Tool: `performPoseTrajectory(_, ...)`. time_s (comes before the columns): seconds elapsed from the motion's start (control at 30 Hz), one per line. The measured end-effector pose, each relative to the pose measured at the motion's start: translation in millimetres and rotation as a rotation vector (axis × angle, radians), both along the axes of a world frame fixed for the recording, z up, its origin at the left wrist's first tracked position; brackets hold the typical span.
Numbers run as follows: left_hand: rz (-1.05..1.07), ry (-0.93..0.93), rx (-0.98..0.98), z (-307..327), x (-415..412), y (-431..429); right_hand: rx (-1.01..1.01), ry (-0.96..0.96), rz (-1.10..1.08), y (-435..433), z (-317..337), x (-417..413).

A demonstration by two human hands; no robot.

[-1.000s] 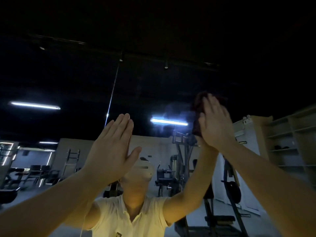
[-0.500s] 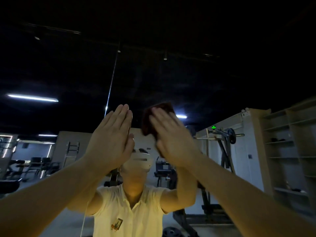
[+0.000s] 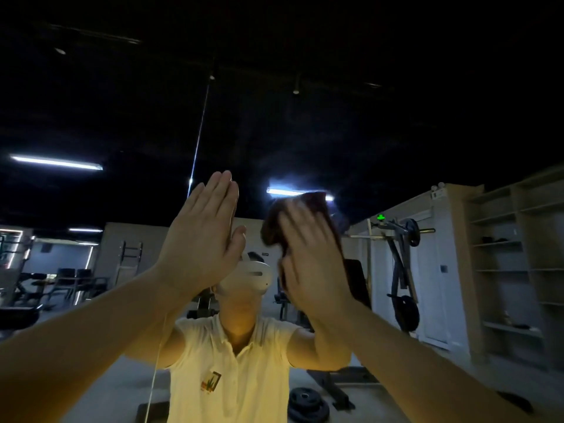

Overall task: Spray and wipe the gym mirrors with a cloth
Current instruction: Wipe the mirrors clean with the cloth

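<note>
The right hand (image 3: pixel 308 264), fingers straight, presses the dark cloth (image 3: pixel 274 227) flat against the mirror (image 3: pixel 335 123); the left hand (image 3: pixel 201 236), fingers straight and together, rests on the mirror just beside it. Good practice here: even palm pressure and overlapping strokes, with the bracing palm off wiped areas.

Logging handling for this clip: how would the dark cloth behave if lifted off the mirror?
Probably floppy: the cloth bunches in folds under the flat right hand. Likely light, since palm pressure alone seems to hold it against the mirror.
</note>
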State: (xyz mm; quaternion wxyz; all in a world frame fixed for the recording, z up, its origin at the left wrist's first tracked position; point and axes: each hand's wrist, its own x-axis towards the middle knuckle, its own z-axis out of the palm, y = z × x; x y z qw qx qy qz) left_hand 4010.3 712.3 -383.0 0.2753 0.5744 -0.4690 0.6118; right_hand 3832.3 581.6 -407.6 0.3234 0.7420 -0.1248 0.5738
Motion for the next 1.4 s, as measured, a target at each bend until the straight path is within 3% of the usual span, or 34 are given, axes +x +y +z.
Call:
performPoseTrajectory(0.07, -0.017, 0.003, -0.003, -0.1, -0.7, -0.9, -0.147, 0.207, -0.057, -6.3, -1.9, -9.9)
performPoseTrajectory(0.13, -0.027, 0.008, 0.0, -0.1, -0.9, -1.8, -0.234, 0.288, -0.117, -10.7, 27.6, -19.0)
performPoseTrajectory(0.37, -0.029, -0.013, 0.024, 0.5, 2.5, 3.4, 0.076, -0.129, -0.07, 6.7, 166.7, 1.9)
performPoseTrajectory(0.47, -0.025, -0.022, 0.038, 1.8, 4.0, 6.3, 0.111, -0.134, 0.038, 19.2, 135.7, 18.6)
performPoseTrajectory(0.67, -0.041, -0.018, 0.059, 0.6, 5.5, 6.9, -0.166, 0.306, -0.012, -0.7, -33.2, -0.1)
performPoseTrajectory(0.73, -0.022, -0.017, 0.072, 1.0, 5.4, 9.1, -0.265, 0.488, -0.101, -10.6, -38.5, -11.6)
performPoseTrajectory(0.8, 0.007, -0.022, 0.084, 1.1, 6.0, 12.0, -0.334, 0.564, -0.195, -12.5, -3.2, -16.3)
performPoseTrajectory(0.97, 0.056, 0.015, 0.053, -9.0, 5.3, 20.0, -0.064, 0.164, -0.143, 11.9, 137.7, -3.1)
performPoseTrajectory(1.07, 0.069, 0.034, 0.034, -20.6, 3.8, 25.9, 0.081, -0.002, -0.089, 35.3, 181.5, 20.0)
performPoseTrajectory(1.2, 0.092, 0.013, 0.031, -28.3, 2.4, 31.7, 0.051, -0.014, 0.024, 46.1, 133.5, 45.6)
performPoseTrajectory(1.4, 0.005, -0.015, -0.021, -33.8, 0.1, 39.1, -0.177, 0.355, 0.011, 19.6, -13.7, 18.0)
